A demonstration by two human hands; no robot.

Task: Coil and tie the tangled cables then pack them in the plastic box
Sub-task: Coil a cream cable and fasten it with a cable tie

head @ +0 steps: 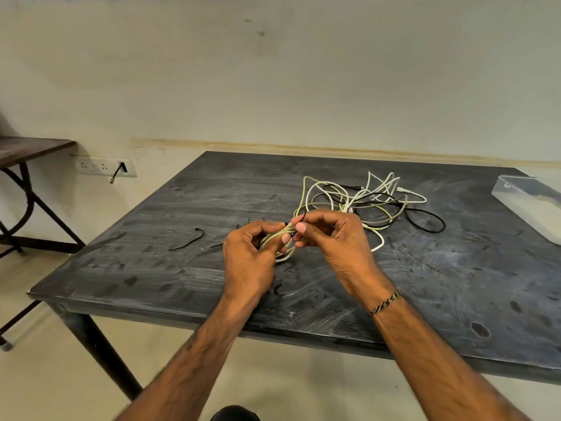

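Against pale cream wall (273, 71), far left: brown wooden side table with curved metal legs (27, 150), white wall socket strip (104, 167) with short black plug lead. Centre: dark scuffed rectangular tabletop (182, 284) on black legs, beige floor beneath. Loose black cable ties (189, 238) lying left of hands. Left hand (249, 262) gripping coiled yellowish-white cable bundle (280, 240); right hand (334, 238) pinching black tie at bundle. Behind, tangled white, yellow, black cables (370, 202) heaped on table. Far right: clear plastic rectangular box (528, 208), open, well apart from tangle.
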